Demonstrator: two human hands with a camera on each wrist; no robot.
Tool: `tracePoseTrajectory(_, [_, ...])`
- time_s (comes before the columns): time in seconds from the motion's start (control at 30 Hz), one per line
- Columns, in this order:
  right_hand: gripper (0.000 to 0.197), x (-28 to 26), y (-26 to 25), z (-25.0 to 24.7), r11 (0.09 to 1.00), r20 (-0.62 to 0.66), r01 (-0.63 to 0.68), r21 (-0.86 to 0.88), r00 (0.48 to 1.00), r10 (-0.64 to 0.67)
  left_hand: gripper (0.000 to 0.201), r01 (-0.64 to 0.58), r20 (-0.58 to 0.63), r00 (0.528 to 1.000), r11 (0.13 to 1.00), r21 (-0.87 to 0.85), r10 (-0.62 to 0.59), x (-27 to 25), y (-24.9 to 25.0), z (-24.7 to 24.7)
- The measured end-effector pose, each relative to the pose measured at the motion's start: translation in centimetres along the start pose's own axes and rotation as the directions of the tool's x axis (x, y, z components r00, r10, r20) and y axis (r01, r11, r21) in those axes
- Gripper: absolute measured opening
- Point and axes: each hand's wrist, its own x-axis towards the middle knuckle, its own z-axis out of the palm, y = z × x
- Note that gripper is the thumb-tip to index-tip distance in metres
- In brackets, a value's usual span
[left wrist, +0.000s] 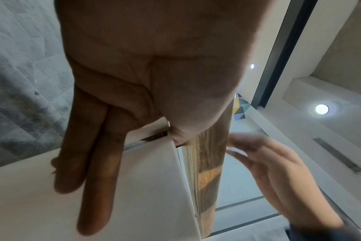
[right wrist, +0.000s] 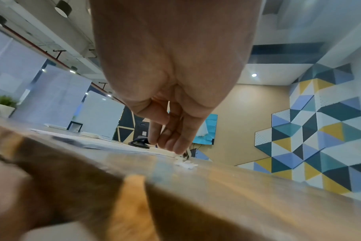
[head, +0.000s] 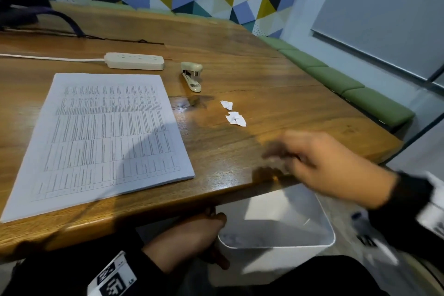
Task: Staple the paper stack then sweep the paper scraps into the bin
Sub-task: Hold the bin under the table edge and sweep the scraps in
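The printed paper stack (head: 101, 132) lies flat on the left of the wooden table (head: 240, 151). A beige stapler (head: 192, 76) sits past its top right corner. Two small clusters of white paper scraps (head: 235, 118) lie right of the stack; the right wrist view shows scraps (right wrist: 185, 163) just beyond my fingertips. My right hand (head: 290, 155) hovers blurred above the table's front edge, fingers loosely extended and holding nothing. Below that edge my left hand (head: 204, 230) grips the rim of the white bin (head: 276, 246). Fingers (left wrist: 93, 163) lie on the bin's outer wall (left wrist: 150, 187), thumb over the rim.
A white power strip (head: 134, 61) with its cord lies behind the stack. A green bench cushion (head: 348, 86) runs along the table's right side under a patterned wall. A dark bag strap (head: 62, 21) rests at the far left.
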Motion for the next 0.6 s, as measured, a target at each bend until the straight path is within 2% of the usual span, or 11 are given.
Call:
tracePoseTrajectory(0.1, [0.040, 7.0, 1.8, -1.0, 0.995, -0.034, -0.056, -0.086, 0.998, 0.054, 0.013, -0.013, 0.022, 1.000, 1.000, 0.015, 0.013, 0.0, 0.4, 0.4])
tracePoseTrajectory(0.2, [0.043, 14.1, 3.0, -1.3, 0.966, 0.056, -0.146, -0.213, 0.985, 0.161, 0.026, -0.031, 0.014, 0.999, 0.999, 0.013, 0.031, 0.5, 0.2, 0.6])
tracePoseTrajectory(0.3, [0.044, 18.4, 3.0, -0.8, 0.938, 0.134, -0.166, -0.305, 0.967, 0.215, 0.036, -0.050, 0.015, 0.999, 0.999, 0.011, 0.050, 0.9, -0.2, 0.3])
tracePoseTrajectory(0.4, [0.050, 19.9, 2.0, -0.2, 0.937, 0.184, -0.142, -0.318, 0.961, 0.208, 0.044, -0.038, 0.036, 0.999, 0.999, 0.032, 0.037, 1.1, -0.4, -0.1])
tracePoseTrajectory(0.5, [0.047, 19.5, 1.6, 0.2, 0.938, 0.195, -0.127, -0.322, 0.961, 0.197, 0.036, -0.043, 0.032, 0.999, 0.998, 0.046, 0.042, 0.9, -0.5, -0.5])
tracePoseTrajectory(0.6, [0.042, 16.7, 1.4, 0.4, 0.964, 0.178, -0.110, -0.244, 0.972, 0.156, 0.026, -0.053, 0.023, 0.998, 0.998, 0.024, 0.052, 1.0, -0.9, -0.7])
